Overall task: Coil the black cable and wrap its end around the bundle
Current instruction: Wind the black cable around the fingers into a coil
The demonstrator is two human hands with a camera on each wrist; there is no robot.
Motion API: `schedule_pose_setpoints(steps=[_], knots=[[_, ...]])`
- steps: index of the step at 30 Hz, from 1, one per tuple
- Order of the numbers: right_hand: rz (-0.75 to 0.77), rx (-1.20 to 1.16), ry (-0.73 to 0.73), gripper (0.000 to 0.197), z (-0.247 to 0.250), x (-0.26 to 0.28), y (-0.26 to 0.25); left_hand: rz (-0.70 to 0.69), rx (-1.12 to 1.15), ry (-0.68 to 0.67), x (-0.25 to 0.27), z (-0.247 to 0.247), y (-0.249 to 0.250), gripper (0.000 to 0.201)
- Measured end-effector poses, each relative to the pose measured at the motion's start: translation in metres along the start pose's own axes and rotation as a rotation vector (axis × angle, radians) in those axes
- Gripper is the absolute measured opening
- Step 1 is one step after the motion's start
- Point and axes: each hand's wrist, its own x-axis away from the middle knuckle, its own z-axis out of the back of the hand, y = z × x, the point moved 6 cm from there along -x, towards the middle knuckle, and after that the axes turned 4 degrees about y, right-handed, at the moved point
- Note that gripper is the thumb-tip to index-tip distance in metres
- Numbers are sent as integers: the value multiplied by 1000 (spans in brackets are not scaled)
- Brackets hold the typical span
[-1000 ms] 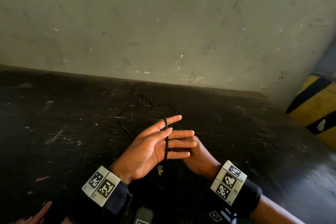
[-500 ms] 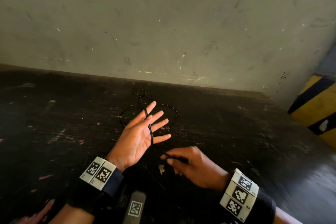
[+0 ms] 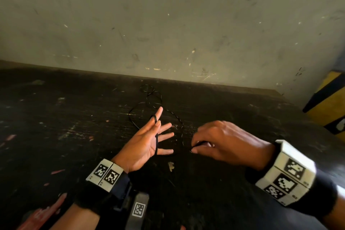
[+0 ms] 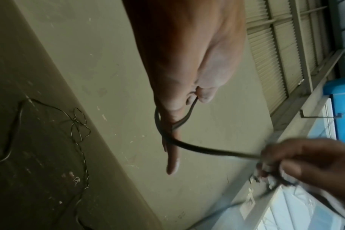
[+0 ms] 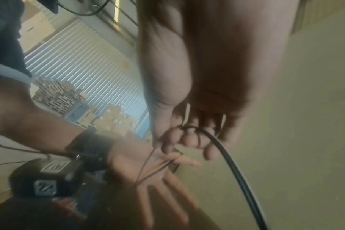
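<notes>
Head | L hand (image 3: 147,142) cable (image 3: 156,141) looped | R hand (image 3: 222,142) pinching

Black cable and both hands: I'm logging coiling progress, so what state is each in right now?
black cable: partly coiled, looped over the left hand's fingers; the rest lies loose on the table.
left hand: palm up, fingers straight and spread, cable looped across them.
right hand: fingers curled, pinching the cable beside the left hand.
table: dark, scuffed, carrying the loose cable.

cable (image 3: 156,141): black | table (image 3: 56,127): black, scuffed | wall (image 3: 168,24): grey-green | wristbands (image 3: 105,174): white, black-checked markers
</notes>
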Motion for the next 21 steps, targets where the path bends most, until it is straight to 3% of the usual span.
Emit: schedule_pose_setpoints(steps=[5,10,15,21], knots=[[111,-115,87,14,19,-21,-12,24,-85,-138,8,-27,-10,50],[76,-260,151,14,18,-32,-1,13,-16,-157,12,-39,-9,48],[12,-184,185,21,26,-31,19,60,-23,-241,20,-42,-11,45],[100,-44,176,36,48,-31,17,120,-103,-347,25,-56,-14,45]])
